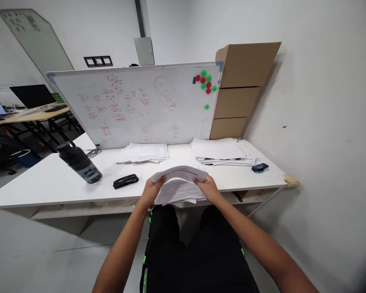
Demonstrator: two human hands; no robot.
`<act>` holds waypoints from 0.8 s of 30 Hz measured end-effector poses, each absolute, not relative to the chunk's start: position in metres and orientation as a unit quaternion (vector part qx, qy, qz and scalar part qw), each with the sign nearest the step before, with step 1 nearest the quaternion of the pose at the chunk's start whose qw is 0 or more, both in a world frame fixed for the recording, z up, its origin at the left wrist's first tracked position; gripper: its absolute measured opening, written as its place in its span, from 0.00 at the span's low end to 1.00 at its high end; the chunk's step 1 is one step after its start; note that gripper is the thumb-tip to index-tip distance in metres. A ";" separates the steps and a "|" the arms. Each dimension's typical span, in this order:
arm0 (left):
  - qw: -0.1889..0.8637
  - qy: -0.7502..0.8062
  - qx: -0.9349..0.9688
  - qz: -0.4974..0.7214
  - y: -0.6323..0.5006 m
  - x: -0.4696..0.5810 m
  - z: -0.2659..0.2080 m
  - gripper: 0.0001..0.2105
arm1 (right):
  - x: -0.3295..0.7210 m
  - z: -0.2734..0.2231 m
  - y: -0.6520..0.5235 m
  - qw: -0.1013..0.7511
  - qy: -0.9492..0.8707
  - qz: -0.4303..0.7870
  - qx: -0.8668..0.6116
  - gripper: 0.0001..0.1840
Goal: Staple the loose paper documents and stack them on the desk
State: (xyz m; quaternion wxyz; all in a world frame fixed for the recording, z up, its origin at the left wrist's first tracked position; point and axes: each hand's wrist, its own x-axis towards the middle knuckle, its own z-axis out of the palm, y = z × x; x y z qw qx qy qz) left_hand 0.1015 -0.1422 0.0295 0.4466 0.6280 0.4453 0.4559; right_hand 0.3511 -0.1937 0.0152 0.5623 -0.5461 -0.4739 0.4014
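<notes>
Between my two hands, over the desk's front edge, is a bundle of printed paper sheets (pixel 179 173), its upper part bowed upward. My left hand (pixel 151 189) grips the left side with the thumb on top. On the right side my right hand (pixel 208 188) holds it the same way. Lower sheets (pixel 179 192) with lines of print hang loosely and unevenly toward my lap. The fingers beneath the paper are hidden. A black stapler (pixel 125 181) lies on the desk to the left of my left hand.
Behind my hands, a paper stack (pixel 144 151) lies left and a larger stack (pixel 218 149) right on the white desk (pixel 42 185). A dark water bottle (pixel 79 162) is at left, a small dark packet (pixel 260 167) at right. A whiteboard (pixel 134 106) and cardboard boxes (pixel 238 97) stand along the back.
</notes>
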 end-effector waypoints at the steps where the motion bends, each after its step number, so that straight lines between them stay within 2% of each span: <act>1: 0.444 0.448 0.624 0.460 -0.143 0.103 0.024 0.23 | 0.348 0.011 -0.195 0.547 -0.476 0.400 -0.561 0.24; 8: 0.435 0.476 0.594 0.481 -0.148 0.095 0.013 0.25 | 0.340 0.011 -0.214 0.501 -0.552 0.367 -0.556 0.20; 18: 0.411 0.516 0.598 0.456 -0.151 0.093 0.015 0.24 | 0.343 0.005 -0.214 0.537 -0.500 0.374 -0.568 0.23; 21: 0.417 0.508 0.597 0.460 -0.151 0.086 0.017 0.25 | 0.353 0.006 -0.219 0.531 -0.492 0.427 -0.542 0.24; 24: 0.494 0.473 0.578 0.445 -0.154 0.078 0.019 0.28 | 0.363 0.008 -0.226 0.525 -0.444 0.521 -0.506 0.24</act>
